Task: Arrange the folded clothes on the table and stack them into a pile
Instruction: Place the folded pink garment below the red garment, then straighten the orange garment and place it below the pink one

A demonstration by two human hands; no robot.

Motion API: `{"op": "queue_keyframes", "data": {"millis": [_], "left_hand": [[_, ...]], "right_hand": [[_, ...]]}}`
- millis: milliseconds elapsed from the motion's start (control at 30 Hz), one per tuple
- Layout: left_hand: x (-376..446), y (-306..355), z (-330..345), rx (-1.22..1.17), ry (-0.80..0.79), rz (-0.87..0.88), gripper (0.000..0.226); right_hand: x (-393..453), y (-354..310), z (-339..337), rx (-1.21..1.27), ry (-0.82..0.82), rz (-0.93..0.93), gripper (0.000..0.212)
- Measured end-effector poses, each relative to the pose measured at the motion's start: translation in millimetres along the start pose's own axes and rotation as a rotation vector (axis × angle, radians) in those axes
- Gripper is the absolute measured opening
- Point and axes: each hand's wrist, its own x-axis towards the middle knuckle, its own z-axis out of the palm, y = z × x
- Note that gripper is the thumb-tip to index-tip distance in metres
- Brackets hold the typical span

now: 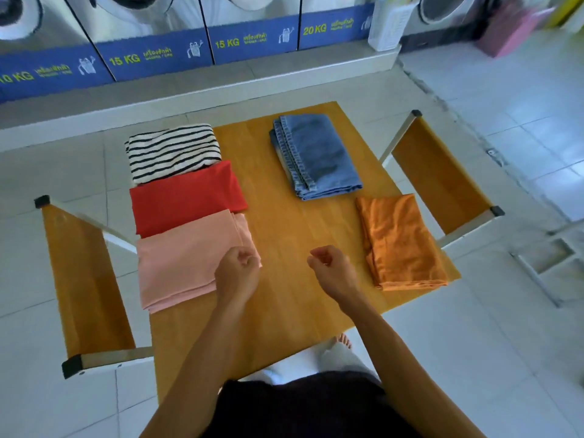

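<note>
**Inspector:** Start nearest the person. What are the hands doing?

**Onlooker:** Both hover over the near part of the desk (284, 216). The left hand (237, 273) has its fingers curled in loosely, holding nothing, right at the inner edge of the pink garment (183, 263). The right hand (331, 270) is the same, fingers curled and empty, over bare wood, near the orange garment (401, 241).

**Inspector:** And further out?

**Onlooker:** On the left, the red garment (186, 200) sits behind the pink, its near edge tucked under it, and the striped garment (172, 150) beyond that. The folded jeans (316, 156) lie far right, apart from the rest.

**Inspector:** Stacking status?

**Onlooker:** Not yet begun, by my reading; five separate pieces.

**Inspector:** Risks?

**Onlooker:** The pink and orange pieces overhang the desk edges, so a one-sided lift could let the folds fall open. The heavy jeans set on top of soft shirts could make the pile lean.
</note>
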Motion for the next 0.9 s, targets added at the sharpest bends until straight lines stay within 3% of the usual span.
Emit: {"op": "queue_keyframes", "data": {"millis": [267,367,467,533,667,733,833,900], "left_hand": [[-7,47,107,-0.043,-0.413,-0.164,0.015],[-21,61,153,-0.036,-0.496,-0.169,0.027],[-37,73,193,-0.002,-0.463,-0.139,0.039],[-49,81,215,0.077,-0.464,-0.091,0.047],[-59,85,235,0.111,-0.454,-0.134,0.061],[-51,79,220,0.058,-0.379,-0.217,0.064],[-35,59,175,-0.013,-0.205,-0.311,0.054],[-34,42,147,-0.032,-0.061,-0.323,0.043]], "right_hand": [[40,50,-114,-0.164,0.233,0.058,0.026],[63,76,-149,-0.344,0.325,0.191,0.046],[83,96,-172,-0.440,0.327,0.381,0.070],[94,107,-181,-0.402,0.255,0.441,0.075],[98,120,-180,-0.398,0.069,0.366,0.076],[94,119,-172,-0.356,-0.056,0.309,0.070],[83,110,-155,-0.315,-0.352,0.137,0.041],[77,100,-146,-0.359,-0.545,0.073,0.046]]}}
